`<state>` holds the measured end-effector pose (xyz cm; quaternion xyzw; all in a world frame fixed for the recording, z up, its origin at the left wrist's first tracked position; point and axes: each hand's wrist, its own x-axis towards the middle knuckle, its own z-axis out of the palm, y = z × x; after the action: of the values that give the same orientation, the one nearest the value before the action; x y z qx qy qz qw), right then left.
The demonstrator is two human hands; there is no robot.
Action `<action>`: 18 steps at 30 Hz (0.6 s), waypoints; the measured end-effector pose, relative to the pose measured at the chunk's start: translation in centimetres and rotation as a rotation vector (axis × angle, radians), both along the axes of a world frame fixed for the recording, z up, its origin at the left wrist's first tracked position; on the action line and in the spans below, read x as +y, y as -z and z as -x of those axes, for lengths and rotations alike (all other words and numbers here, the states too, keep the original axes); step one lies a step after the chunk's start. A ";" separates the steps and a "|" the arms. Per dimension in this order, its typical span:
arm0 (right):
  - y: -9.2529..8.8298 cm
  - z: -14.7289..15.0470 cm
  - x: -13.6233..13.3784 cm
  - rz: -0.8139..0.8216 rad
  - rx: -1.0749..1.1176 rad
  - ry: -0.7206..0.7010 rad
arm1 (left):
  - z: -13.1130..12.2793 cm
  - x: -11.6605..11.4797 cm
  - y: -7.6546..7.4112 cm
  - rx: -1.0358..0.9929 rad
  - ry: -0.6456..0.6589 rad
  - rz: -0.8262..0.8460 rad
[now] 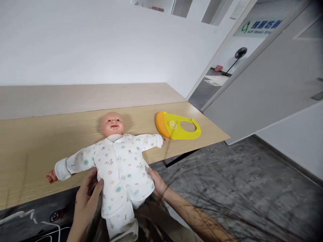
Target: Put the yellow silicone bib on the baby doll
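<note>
A baby doll (113, 126) in a white printed romper (121, 164) lies on its back on the wooden table (37, 141), arms spread, legs hanging over the front edge. My left hand (87, 195) grips the doll's torso at its left side, thumb on the cloth. On the other side, my right hand (156, 181) holds the torso, its fingers tucked behind the romper. A yellow silicone bib (180, 127) with an orange pocket lies flat on the table to the right of the doll's head.
A white wall runs behind the table. An open grey door (272, 84) stands at the right, close to the table's corner. The floor (239, 188) is grey carpet. White cables (32, 218) lie low at the left.
</note>
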<state>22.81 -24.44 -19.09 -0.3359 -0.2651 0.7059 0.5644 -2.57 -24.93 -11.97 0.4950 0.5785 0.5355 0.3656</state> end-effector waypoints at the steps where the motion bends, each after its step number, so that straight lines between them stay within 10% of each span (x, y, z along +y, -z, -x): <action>1: -0.3 0.1 0.0 0.004 0.036 -0.019 | -0.3 -0.2 -0.2 -0.020 0.006 0.006; 18: -4.1 1.0 0.1 -0.021 0.225 -0.151 | -2.6 -1.1 -0.7 -0.345 -0.027 0.066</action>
<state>21.80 -24.31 -14.96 -0.2279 -0.2321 0.7767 0.5394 0.04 -25.99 -11.31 0.3754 0.5310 0.5981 0.4684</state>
